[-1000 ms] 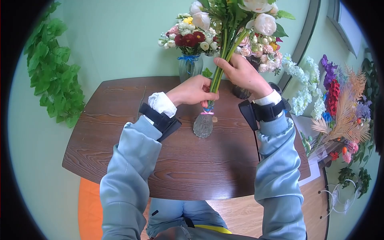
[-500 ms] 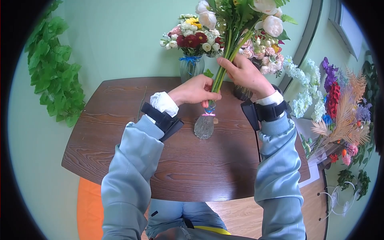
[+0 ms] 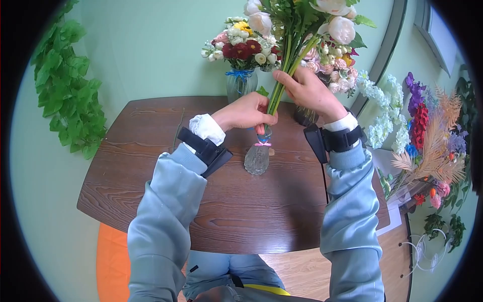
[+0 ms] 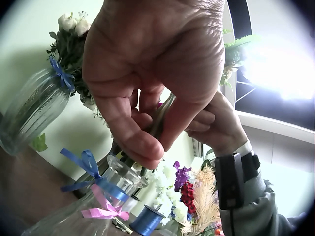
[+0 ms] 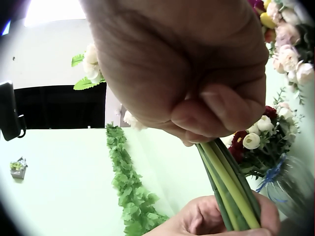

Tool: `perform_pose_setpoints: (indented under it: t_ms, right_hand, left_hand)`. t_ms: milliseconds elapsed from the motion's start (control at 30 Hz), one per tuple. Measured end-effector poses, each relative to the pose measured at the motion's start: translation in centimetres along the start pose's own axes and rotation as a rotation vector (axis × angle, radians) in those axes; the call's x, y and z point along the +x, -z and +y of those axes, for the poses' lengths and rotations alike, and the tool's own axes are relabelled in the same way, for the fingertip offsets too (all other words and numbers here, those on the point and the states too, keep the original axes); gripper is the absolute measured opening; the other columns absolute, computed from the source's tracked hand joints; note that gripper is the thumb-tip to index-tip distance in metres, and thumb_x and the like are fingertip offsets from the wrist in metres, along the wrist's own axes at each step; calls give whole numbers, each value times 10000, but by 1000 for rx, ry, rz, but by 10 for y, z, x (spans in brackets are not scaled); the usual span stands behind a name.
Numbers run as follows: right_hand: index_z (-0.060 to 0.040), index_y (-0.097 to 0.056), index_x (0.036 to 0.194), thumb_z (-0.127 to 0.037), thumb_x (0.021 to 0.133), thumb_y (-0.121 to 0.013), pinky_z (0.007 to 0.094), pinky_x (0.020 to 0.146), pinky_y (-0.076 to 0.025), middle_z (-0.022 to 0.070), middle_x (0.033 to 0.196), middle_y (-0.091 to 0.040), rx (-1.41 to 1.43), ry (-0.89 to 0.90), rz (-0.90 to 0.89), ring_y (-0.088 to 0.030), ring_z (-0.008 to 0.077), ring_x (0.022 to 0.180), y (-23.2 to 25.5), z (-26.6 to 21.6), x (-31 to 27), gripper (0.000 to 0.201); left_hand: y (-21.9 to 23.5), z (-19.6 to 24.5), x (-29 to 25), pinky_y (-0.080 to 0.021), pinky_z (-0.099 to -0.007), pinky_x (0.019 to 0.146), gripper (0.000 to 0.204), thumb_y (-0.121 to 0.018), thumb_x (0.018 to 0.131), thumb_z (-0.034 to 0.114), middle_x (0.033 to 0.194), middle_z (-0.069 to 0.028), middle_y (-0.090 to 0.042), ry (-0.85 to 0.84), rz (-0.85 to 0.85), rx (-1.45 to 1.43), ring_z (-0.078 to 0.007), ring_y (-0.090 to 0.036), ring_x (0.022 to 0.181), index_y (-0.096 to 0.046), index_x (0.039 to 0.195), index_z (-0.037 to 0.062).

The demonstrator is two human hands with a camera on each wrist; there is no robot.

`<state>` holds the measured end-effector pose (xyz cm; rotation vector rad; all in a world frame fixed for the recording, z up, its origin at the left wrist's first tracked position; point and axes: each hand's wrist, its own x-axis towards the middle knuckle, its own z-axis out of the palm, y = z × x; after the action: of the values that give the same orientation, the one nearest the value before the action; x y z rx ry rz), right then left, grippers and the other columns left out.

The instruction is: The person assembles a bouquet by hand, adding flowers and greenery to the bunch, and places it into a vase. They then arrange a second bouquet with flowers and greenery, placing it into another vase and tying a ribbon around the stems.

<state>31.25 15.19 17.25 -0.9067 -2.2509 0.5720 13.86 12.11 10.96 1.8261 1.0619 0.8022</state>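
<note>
Between both hands a bunch of white-flowered green stems [image 3: 288,53] stands tilted, its heads towards the wall. My right hand [image 3: 312,95] grips the stems higher up, fingers curled round them in the right wrist view. Lower down, near the stem ends, my left hand [image 3: 245,111] pinches the bundle between thumb and fingers. Directly below it stands a small clear glass vase [image 3: 256,160], with a pink ribbon bow [image 4: 106,209] and a blue ribbon bow [image 4: 88,167] round its neck. In the left wrist view the stem ends are right at the vase's mouth [image 4: 127,173], partly hidden by the fingers.
Behind the hands, a glass vase [image 3: 240,86] of mixed flowers and a dark vase [image 3: 304,117] stand on the brown wooden table [image 3: 151,151]. A blue ribbon spool [image 4: 146,221] is near the small vase. Loose flowers [image 3: 420,131] fill the right side; ivy [image 3: 70,90] hangs left.
The flower heads have shifted slightly to the right, and both hands have moved a little with them. Each keeps its hold on the stems; the small vase stays in place.
</note>
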Motion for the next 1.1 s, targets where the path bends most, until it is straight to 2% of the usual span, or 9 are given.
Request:
perform_pose_setpoints:
  t_ms: [133, 400, 500, 633, 733, 800, 900, 1000, 1100]
  right_hand:
    - [20, -578, 950, -353, 904, -537, 308, 538, -410, 47, 614, -518, -6, -3, 18, -495, 135, 579, -1, 0, -1, 378]
    - [21, -580, 899, -354, 905, -534, 317, 520, -410, 54, 588, -521, 16, 30, 16, -498, 138, 552, -4, 6, -2, 378]
    - [23, -580, 897, -347, 905, -535, 321, 514, -407, 53, 574, -514, 15, 6, 15, -493, 140, 537, -5, 9, -3, 373]
    - [28, -582, 913, -333, 902, -540, 330, 512, -406, 64, 571, -516, 11, -15, 3, -493, 149, 532, -7, 10, -7, 364]
    - [32, -581, 927, -320, 900, -541, 345, 532, -413, 96, 588, -532, -16, 19, 12, -510, 176, 549, -10, 11, -9, 355]
    - [34, -579, 930, -313, 900, -541, 356, 546, -419, 117, 599, -542, -39, 59, 27, -523, 195, 560, -13, 11, -10, 350]
    - [35, -573, 926, -302, 899, -538, 378, 577, -429, 158, 635, -564, -40, 69, 35, -555, 248, 595, -15, 9, -14, 340]
    - [35, -567, 923, -297, 899, -536, 391, 590, -435, 177, 665, -581, -66, 54, 27, -578, 294, 623, -17, 6, -15, 334]
    - [32, -562, 937, -295, 898, -535, 399, 592, -435, 188, 676, -585, -81, 76, 38, -582, 323, 635, -20, 6, -14, 331]
  left_hand:
    - [-3, -1, 1, -467, -224, 553, 118, -627, 819, 94, 793, -41, -612, -1, 21, 30, -92, -571, 574, -598, 875, -6]
    - [-4, -4, -2, -387, -219, 488, 104, -646, 813, 89, 685, -6, -578, -36, 13, 94, -63, -478, 509, -605, 859, 6]
    - [-4, -6, -3, -404, -241, 496, 131, -661, 772, 118, 690, -27, -601, -53, 19, 54, -78, -492, 492, -628, 828, 4]
    - [-6, -7, -4, -370, -214, 472, 111, -654, 814, 100, 685, 2, -575, -25, -8, 78, -52, -469, 506, -606, 852, 6]
    - [-6, -8, -5, -434, -226, 553, 143, -657, 815, 105, 744, -12, -609, -21, 16, 171, -68, -538, 597, -619, 893, -8]
    - [-4, -18, -3, -479, -248, 697, 190, -661, 818, 117, 834, -37, -642, -80, -24, 153, -95, -594, 738, -629, 948, -17]
    - [-4, -19, -9, -466, -272, 769, 200, -673, 790, 149, 859, -79, -660, -88, -34, 46, -140, -606, 788, -652, 918, -4]
    - [-7, -15, -14, -472, -255, 802, 216, -641, 837, 120, 926, -63, -647, -21, -26, 163, -119, -606, 843, -610, 991, -28]
    - [-9, -27, -12, -471, -264, 785, 210, -611, 855, 118, 957, -72, -620, -43, -45, 149, -125, -587, 862, -585, 1007, -25]
